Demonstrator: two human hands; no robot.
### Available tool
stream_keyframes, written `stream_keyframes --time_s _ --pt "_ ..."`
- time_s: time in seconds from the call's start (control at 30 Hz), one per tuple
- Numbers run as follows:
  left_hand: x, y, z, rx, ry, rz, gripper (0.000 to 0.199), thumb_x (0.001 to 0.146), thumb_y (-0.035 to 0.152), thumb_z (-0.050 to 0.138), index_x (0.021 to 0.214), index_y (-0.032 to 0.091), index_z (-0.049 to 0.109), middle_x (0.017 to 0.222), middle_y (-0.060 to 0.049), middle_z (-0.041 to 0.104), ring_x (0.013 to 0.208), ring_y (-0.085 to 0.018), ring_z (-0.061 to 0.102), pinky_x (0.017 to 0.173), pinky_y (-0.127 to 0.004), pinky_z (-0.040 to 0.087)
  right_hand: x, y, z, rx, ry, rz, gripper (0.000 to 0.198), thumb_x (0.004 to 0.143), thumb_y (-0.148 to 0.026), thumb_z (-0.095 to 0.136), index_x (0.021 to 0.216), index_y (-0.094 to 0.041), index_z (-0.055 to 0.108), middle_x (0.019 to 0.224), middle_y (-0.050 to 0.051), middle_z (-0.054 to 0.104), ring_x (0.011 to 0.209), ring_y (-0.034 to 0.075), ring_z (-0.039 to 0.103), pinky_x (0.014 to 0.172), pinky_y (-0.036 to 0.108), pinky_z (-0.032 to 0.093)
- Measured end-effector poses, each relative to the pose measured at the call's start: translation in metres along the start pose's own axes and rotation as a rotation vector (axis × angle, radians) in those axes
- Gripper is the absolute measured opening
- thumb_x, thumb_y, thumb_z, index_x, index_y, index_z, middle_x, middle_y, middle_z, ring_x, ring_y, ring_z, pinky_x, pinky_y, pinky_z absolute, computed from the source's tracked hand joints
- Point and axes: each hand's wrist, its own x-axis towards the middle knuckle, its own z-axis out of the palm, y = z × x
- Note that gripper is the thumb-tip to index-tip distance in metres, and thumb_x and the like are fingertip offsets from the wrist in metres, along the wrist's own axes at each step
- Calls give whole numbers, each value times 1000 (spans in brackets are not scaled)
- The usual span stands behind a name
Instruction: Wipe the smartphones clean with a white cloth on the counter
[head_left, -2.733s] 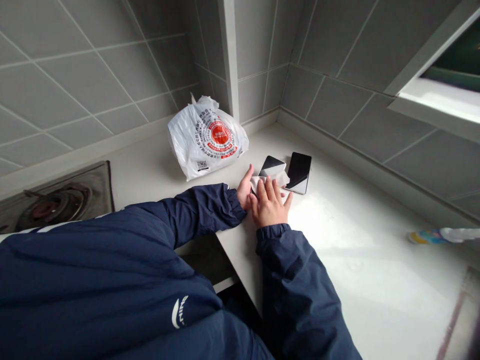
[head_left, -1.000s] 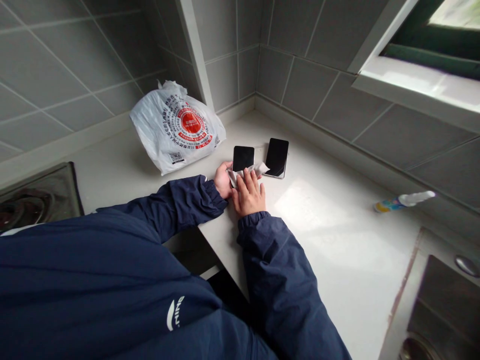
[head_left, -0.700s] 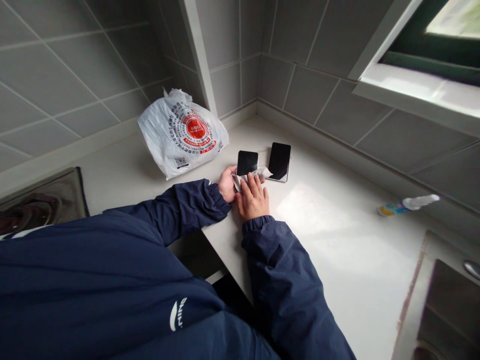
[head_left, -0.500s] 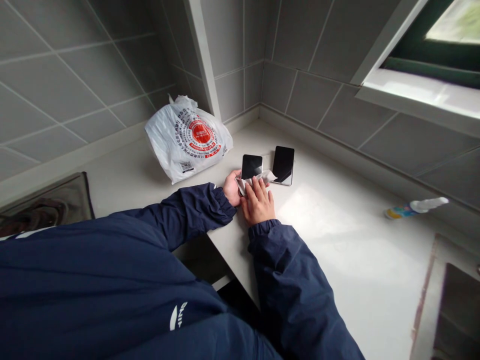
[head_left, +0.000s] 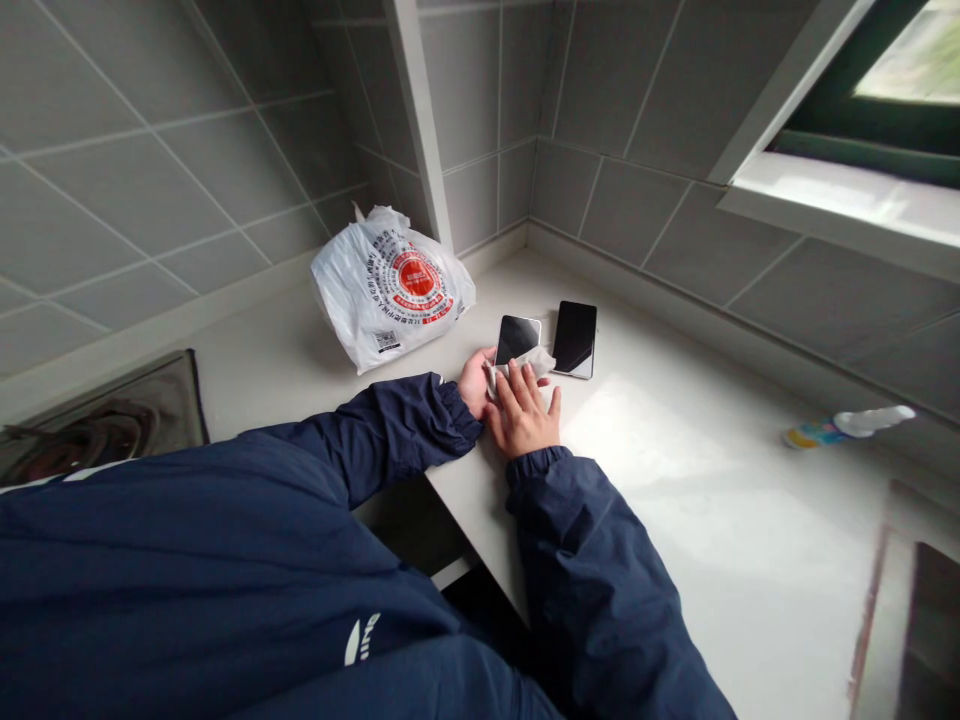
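Note:
My left hand grips a phone with a dark, glossy face and a pale edge, its upper part exposed. Over the lower part lies a crumpled whitish tissue. My right hand presses this tissue down on the phone, fingers stretched and somewhat spread; the tissue and right hand hide the phone's lower end and some left fingers. A second, dark-faced phone lies flat on the counter, just right of the held one.
A white plastic bag with red and black print stands at the back left of the pale counter. A stove burner is at far left. To the right are a spray bottle and what looks like a sink edge.
The whole view has shifted slightly, so things appear a little lower and to the right. My right fingers are spread slightly wider on the tissue. My left hand still holds the phone.

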Motion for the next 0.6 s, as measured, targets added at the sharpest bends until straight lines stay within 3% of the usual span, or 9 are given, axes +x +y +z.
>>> stream_keyframes --time_s 0.1,0.2,0.27,0.43,0.53,0.6 --pt "-4 -2 7 -9 -3 64 59 97 46 34 121 5 69 103 -20 77 104 -33 74 103 -50 52 0 -3 0 -38 -9 75 57 103 -41 41 155 -20 42 168 11 31 156 30 29 121 71 19" --pt "-8 -2 13 -23 -1 43 61 97 50 37 123 6 68 102 -19 77 102 -33 75 101 -48 53 -2 -7 1 -32 -37 4 55 103 -41 40 155 -20 44 167 10 32 156 29 28 122 69 20" --pt "-10 0 15 -42 43 72 61 96 52 38 123 6 69 99 -19 77 100 -32 75 99 -46 54 -3 -7 2 -15 -57 -32 53 104 -40 40 153 -22 47 166 9 36 155 28 30 123 69 18" --pt "-9 2 17 -54 150 180 59 100 50 35 120 6 68 93 -17 77 93 -30 76 97 -44 55 -4 -5 4 -12 -59 70 54 103 -40 40 153 -19 46 166 11 36 154 30 32 120 70 25" --pt "-10 2 18 -55 163 161 59 99 53 38 120 6 68 91 -16 77 91 -30 76 95 -45 56 -4 -4 2 1 -63 1 53 104 -42 40 152 -23 48 164 11 40 153 29 34 122 72 14" --pt "-10 2 19 -59 147 164 61 100 53 36 120 6 68 91 -17 77 90 -30 76 94 -45 56 -4 -4 1 -4 -50 39 52 104 -42 40 153 -24 47 163 12 41 152 30 36 121 75 8"
